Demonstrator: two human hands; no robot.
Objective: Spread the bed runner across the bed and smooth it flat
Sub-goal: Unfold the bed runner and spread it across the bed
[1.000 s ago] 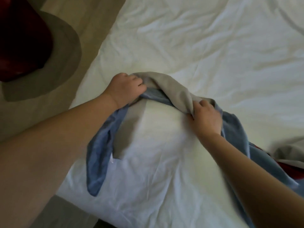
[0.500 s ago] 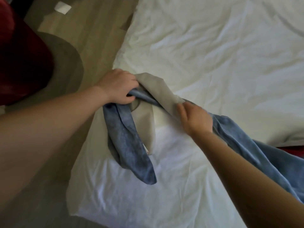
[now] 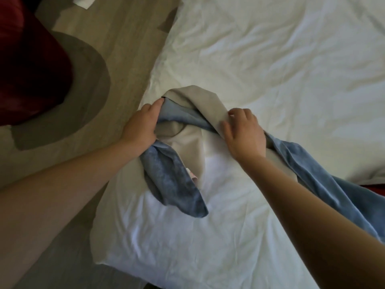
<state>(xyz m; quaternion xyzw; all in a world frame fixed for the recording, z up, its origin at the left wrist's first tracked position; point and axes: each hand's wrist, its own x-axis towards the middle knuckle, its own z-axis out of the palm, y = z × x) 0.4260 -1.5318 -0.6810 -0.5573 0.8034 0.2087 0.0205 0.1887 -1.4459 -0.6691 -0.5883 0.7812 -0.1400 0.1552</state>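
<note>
Untangling stage. Runner [image 3: 177,180], blue with grey backing, bunched and twisted near bed [image 3: 270,59] corner. Left hand [image 3: 141,126] fingers gripping one fold; right hand [image 3: 243,134] pinching another. Next, probably: pull apart, untwist.

The bed runner [image 3: 173,180] is soft cloth with 2 faces: a blue one with a velvety, slightly mottled nap and a plain matt beige backing. The bed [image 3: 270,59] wears a white woven sheet, matt and finely creased. At 10 o'clock the floor [image 3: 129,42] looks like pale matt wood planks, with dull dark red fabric [image 3: 27,69] beyond.
</note>
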